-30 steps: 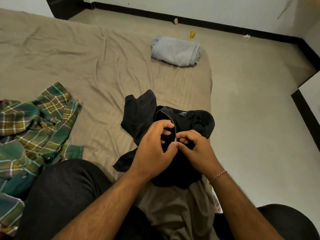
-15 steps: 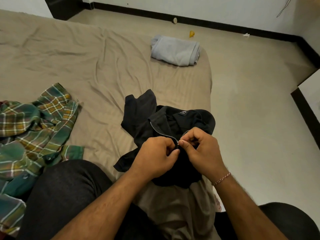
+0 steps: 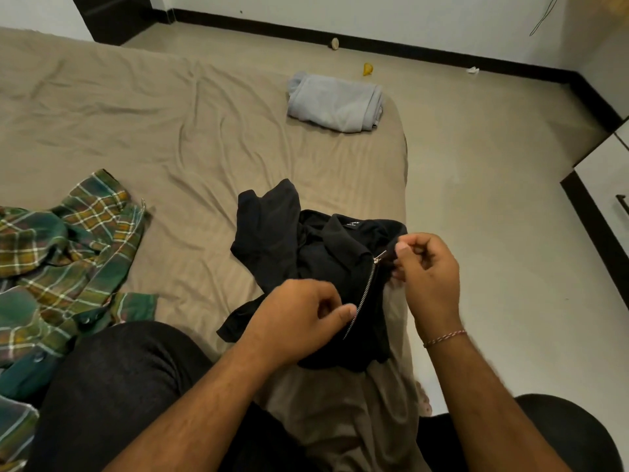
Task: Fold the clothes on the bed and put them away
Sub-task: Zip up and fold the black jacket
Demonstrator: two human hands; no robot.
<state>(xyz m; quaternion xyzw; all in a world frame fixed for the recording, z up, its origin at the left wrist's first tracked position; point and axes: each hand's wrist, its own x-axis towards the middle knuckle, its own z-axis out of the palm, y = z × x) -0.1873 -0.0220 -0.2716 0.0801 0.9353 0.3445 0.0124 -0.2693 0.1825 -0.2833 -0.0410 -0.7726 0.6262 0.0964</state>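
A black zip-neck garment (image 3: 326, 260) lies crumpled near the bed's right edge, in front of my knees. My right hand (image 3: 427, 267) pinches the silver zip pull at the top of the zip, by the collar. My left hand (image 3: 299, 318) pinches the fabric at the lower end of the closed zip. A green plaid shirt (image 3: 58, 267) lies unfolded at the left. A folded grey garment (image 3: 335, 102) rests at the bed's far right corner.
The bed (image 3: 153, 124) has a wrinkled beige sheet. My dark-trousered legs (image 3: 112, 386) fill the bottom of the view. Right of the bed is bare floor with a small yellow object (image 3: 367, 68) and a white cabinet (image 3: 609, 185) at the right edge.
My right hand has drawn the zip pull up and to the right, closing the zip to the collar. My left hand has slid down, holding the zip's lower end.
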